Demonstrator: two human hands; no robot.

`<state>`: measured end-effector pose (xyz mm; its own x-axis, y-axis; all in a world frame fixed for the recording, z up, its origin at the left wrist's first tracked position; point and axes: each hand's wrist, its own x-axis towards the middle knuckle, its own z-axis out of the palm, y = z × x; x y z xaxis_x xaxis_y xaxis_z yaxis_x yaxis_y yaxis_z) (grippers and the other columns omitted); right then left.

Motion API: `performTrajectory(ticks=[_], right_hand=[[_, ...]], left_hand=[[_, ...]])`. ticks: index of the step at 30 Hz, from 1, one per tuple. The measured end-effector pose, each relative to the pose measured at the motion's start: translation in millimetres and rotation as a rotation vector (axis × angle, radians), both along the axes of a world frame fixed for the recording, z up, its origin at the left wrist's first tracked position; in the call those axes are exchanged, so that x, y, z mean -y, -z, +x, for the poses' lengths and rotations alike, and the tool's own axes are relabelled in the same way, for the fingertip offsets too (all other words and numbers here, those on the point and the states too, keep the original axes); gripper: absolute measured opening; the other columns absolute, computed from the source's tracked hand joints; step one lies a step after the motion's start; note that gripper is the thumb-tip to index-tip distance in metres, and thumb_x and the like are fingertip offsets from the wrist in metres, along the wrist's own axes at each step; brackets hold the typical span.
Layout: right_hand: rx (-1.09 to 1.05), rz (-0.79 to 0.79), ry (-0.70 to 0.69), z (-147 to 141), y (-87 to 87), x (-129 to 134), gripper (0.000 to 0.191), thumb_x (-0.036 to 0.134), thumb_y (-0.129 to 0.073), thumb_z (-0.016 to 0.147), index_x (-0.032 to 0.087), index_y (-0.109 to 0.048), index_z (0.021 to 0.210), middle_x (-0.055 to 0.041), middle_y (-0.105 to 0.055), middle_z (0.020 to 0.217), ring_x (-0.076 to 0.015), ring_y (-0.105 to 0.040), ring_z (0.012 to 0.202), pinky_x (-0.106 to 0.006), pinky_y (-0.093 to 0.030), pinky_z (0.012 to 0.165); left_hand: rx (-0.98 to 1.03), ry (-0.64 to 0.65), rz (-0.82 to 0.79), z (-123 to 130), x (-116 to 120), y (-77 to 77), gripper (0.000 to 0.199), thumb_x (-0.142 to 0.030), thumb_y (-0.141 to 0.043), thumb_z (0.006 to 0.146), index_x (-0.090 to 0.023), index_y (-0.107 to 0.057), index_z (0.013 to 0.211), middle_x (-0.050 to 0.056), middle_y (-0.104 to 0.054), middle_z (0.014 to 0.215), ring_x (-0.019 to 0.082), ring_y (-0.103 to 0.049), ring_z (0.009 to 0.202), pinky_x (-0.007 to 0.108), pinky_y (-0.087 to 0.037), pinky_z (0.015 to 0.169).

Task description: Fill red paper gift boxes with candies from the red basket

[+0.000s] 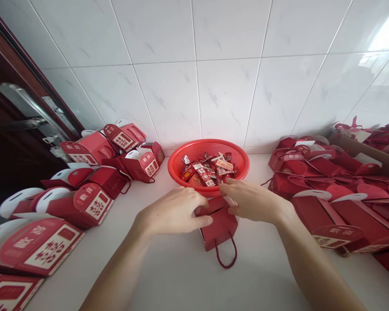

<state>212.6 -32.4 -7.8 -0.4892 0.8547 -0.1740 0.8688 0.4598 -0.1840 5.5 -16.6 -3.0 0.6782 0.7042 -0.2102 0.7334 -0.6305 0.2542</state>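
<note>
Box (221,228), red, sits mid-tabletop (168,278), just in front of basket (174,170) at back edge; sweets (204,172) within reach, presumably deliberate. Left hand (173,211) grips box's left side, thumb on near face, probably bracing it. Right hand (254,201) pinches upper right side, likely keeping top panels controlled. Cord handle (226,264) points to near edge, off the fingers. Left boxes (79,209), right boxes (320,216) line tabletop's side edges, seemingly leaving middle for handwork.

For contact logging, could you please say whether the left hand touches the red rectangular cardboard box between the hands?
Touching: the head view shows the left hand with its thumb on the box.
</note>
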Motion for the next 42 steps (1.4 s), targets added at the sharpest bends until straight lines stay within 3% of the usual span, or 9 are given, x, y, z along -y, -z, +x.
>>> performTrajectory(ticks=[7,14,24,26,30,35,39,42], right_hand=[[-0.036,-0.012,0.014,0.1,0.1,-1.2,0.028,0.01,-0.06,0.082,0.018,-0.052,0.108,-0.0066,-0.065,0.099,-0.021,-0.061,0.086,-0.027,-0.034,0.062],[0.034,0.002,0.05,-1.2,4.0,-4.0,0.01,0.015,-0.061,0.081,0.019,-0.051,0.084,-0.0026,-0.065,0.082,-0.0165,-0.056,0.069,-0.028,-0.027,0.055],[0.004,-0.001,-0.017,0.5,-1.4,-1.7,0.005,0.018,-0.057,0.086,0.018,-0.056,0.081,-0.0049,-0.068,0.084,-0.0153,-0.056,0.069,-0.027,-0.028,0.055],[-0.013,-0.016,-0.027,-1.2,-1.4,-1.5,0.005,0.02,-0.059,0.087,0.017,-0.057,0.082,-0.0055,-0.068,0.085,-0.0155,-0.056,0.068,-0.027,-0.029,0.054],[-0.065,-0.055,-0.092,-2.5,-0.9,-1.8,0.01,0.022,-0.059,0.089,0.018,-0.057,0.079,-0.0045,-0.066,0.082,-0.0148,-0.056,0.067,-0.026,-0.03,0.054],[-0.133,-0.136,-0.136,-0.6,-3.1,-1.6,0.014,0.018,-0.064,0.085,0.019,-0.054,0.075,0.0001,-0.062,0.078,-0.0118,-0.052,0.064,-0.025,-0.029,0.053],[-0.134,-0.173,-0.131,0.3,-3.0,-1.8,0.007,0.014,-0.061,0.083,0.019,-0.058,0.079,0.0007,-0.063,0.079,-0.0122,-0.053,0.067,-0.025,-0.031,0.056],[-0.142,-0.183,-0.141,0.5,-2.2,-2.6,0.008,0.011,-0.058,0.084,0.019,-0.059,0.082,0.0005,-0.064,0.079,-0.0121,-0.054,0.067,-0.025,-0.031,0.057]], left_hand=[[0.019,0.02,-0.076,4.8,-6.1,8.9,0.026,-0.031,-0.053,0.082,-0.02,-0.043,0.061,-0.002,-0.054,0.059,0.013,-0.044,0.055,0.031,-0.027,0.054],[0.033,-0.159,-0.125,14.6,-6.7,17.6,0.009,-0.025,-0.057,0.069,-0.021,-0.05,0.064,-0.002,-0.061,0.064,0.013,-0.049,0.056,0.03,-0.026,0.05],[0.099,-0.205,-0.065,25.1,-5.8,29.3,0.028,-0.023,-0.058,0.065,-0.02,-0.032,0.055,-0.005,-0.038,0.048,0.011,-0.033,0.046,0.031,-0.021,0.044],[0.123,-0.201,-0.064,26.9,-5.7,30.5,0.028,-0.023,-0.06,0.066,-0.02,-0.035,0.056,-0.005,-0.04,0.048,0.011,-0.034,0.046,0.03,-0.022,0.045],[0.179,-0.136,-0.156,22.8,-9.4,26.7,0.027,-0.043,-0.066,0.078,-0.021,-0.054,0.066,-0.004,-0.056,0.06,0.013,-0.049,0.056,0.027,-0.028,0.05],[0.201,0.0,-0.334,0.2,-22.6,12.3,0.036,-0.055,-0.06,0.088,-0.022,-0.069,0.098,0.0,-0.072,0.094,0.017,-0.063,0.082,0.025,-0.042,0.065],[0.18,0.067,-0.424,-17.8,-33.6,5.4,0.039,-0.048,-0.068,0.084,-0.02,-0.069,0.11,0.004,-0.073,0.109,0.019,-0.066,0.097,0.026,-0.048,0.079],[0.16,0.049,-0.39,-19.3,-38.0,6.1,0.038,-0.032,-0.076,0.074,-0.019,-0.069,0.109,0.003,-0.073,0.104,0.019,-0.067,0.095,0.025,-0.049,0.078]])
